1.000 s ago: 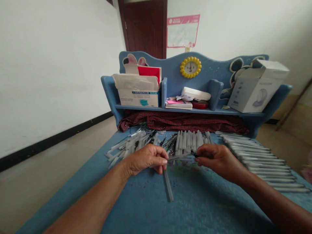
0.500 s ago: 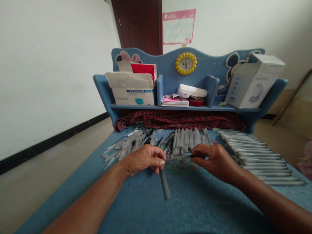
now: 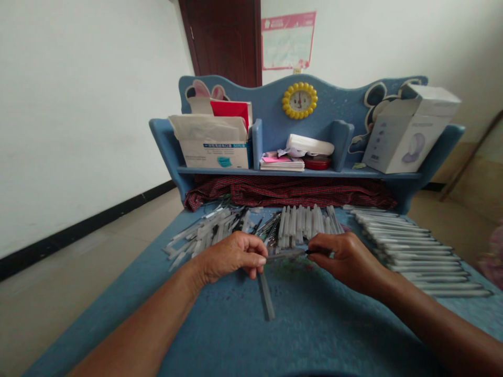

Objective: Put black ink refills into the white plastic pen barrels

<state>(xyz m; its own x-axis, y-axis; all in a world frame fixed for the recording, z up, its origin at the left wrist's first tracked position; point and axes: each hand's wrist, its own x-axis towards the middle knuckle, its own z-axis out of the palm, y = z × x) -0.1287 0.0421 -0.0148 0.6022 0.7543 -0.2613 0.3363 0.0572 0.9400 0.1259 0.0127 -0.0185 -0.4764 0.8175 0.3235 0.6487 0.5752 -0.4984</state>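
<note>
A translucent pen barrel [image 3: 286,255] spans the gap between my hands, roughly level above the blue desk. My left hand [image 3: 244,256] is closed, thumb and fingers pinching its left end. At the other end, my right hand [image 3: 334,255] pinches a small black pen tip [image 3: 308,252] that meets the barrel. Another clear barrel [image 3: 266,296] slants down below my left hand; whether that hand touches it I cannot tell. Behind my hands stand pale pen caps [image 3: 301,222] in a tight group, with thin dark refills [image 3: 271,228] beside them.
Loose barrels [image 3: 212,233] are heaped at the left. Several pens [image 3: 420,251] lie in a row at the right. A checked cloth [image 3: 291,192] lies under the shelf [image 3: 236,171], which holds a mask box [image 3: 214,152], a white box [image 3: 404,136] and papers [image 3: 282,164].
Almost nothing differs. My right hand has shifted very slightly left and up, and both hands keep their grips on the pen parts.
</note>
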